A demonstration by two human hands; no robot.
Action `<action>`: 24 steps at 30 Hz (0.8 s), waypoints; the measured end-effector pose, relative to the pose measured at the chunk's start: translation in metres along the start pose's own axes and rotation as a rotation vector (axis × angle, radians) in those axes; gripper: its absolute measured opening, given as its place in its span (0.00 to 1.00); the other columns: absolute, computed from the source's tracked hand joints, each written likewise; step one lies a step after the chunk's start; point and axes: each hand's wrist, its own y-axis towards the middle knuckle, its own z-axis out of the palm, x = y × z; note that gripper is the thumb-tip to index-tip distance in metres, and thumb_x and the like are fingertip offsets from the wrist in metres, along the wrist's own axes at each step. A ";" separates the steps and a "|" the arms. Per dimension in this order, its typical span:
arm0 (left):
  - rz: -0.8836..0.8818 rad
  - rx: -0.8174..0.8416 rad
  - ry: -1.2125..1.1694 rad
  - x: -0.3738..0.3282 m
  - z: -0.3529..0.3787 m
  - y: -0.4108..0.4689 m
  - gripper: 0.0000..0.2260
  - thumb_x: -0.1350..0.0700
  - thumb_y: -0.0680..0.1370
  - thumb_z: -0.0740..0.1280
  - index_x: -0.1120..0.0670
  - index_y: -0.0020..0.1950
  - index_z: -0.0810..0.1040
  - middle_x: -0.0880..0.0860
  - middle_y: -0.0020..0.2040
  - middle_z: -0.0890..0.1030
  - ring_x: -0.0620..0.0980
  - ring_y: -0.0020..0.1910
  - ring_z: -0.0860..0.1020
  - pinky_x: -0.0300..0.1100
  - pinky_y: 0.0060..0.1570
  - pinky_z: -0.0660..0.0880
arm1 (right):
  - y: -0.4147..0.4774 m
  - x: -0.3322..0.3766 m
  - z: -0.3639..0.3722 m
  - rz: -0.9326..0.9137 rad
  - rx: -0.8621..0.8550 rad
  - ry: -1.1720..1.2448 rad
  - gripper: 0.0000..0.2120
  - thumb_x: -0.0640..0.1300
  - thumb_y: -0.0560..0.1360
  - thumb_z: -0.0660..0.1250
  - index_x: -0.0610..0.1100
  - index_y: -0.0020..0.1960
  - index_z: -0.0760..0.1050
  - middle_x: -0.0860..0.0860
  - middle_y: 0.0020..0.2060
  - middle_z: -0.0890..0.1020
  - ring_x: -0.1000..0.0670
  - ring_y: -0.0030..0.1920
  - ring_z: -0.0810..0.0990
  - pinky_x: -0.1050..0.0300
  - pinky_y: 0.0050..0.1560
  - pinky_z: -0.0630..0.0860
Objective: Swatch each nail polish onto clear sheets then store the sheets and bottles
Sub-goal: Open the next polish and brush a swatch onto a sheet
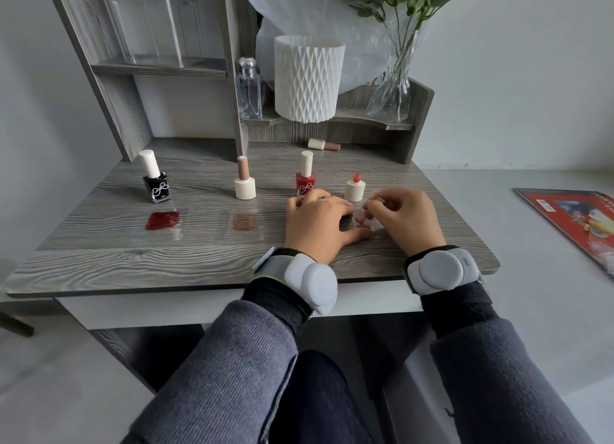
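Head view: left fingers (339, 207) lie flat on sheet (374, 227); right fingers (377, 201) pinch brush (361, 217).

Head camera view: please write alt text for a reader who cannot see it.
At a grey table, the left hand presses on a clear sheet while the right hand pinches a red-tipped applicator over it. To the left lie a dark red swatch and a brownish swatch, a black bottle behind the first.

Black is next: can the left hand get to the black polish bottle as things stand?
Probably yes. The left hand lies flat, holding nothing, and the black polish bottle stands in the open to its left. Only flat swatches and the nude tube are nearby.
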 end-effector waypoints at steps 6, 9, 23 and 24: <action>-0.013 0.021 0.001 0.000 0.000 0.001 0.25 0.32 0.71 0.63 0.43 0.62 0.77 0.38 0.61 0.77 0.44 0.66 0.64 0.48 0.56 0.55 | 0.001 0.001 0.001 0.022 0.009 0.012 0.06 0.40 0.71 0.67 0.43 0.36 0.81 0.51 0.31 0.81 0.50 0.36 0.78 0.55 0.40 0.72; -0.016 0.023 0.008 0.000 0.000 0.001 0.26 0.31 0.70 0.63 0.43 0.62 0.77 0.38 0.61 0.76 0.43 0.66 0.64 0.48 0.56 0.56 | 0.001 -0.001 -0.001 -0.004 -0.096 0.077 0.07 0.41 0.72 0.67 0.44 0.36 0.81 0.50 0.32 0.83 0.52 0.35 0.77 0.55 0.40 0.73; -0.005 0.024 0.013 -0.001 0.000 0.000 0.25 0.32 0.71 0.62 0.43 0.63 0.77 0.38 0.62 0.76 0.44 0.66 0.64 0.49 0.56 0.57 | 0.000 -0.001 0.001 0.025 -0.014 -0.012 0.06 0.40 0.70 0.68 0.41 0.36 0.81 0.49 0.29 0.80 0.52 0.32 0.75 0.56 0.37 0.71; -0.004 0.026 0.015 -0.001 0.000 0.000 0.25 0.31 0.71 0.62 0.43 0.62 0.77 0.38 0.62 0.76 0.44 0.66 0.64 0.49 0.56 0.57 | 0.000 -0.001 0.001 0.027 -0.032 0.001 0.06 0.40 0.70 0.67 0.42 0.36 0.81 0.49 0.30 0.81 0.50 0.34 0.77 0.55 0.38 0.73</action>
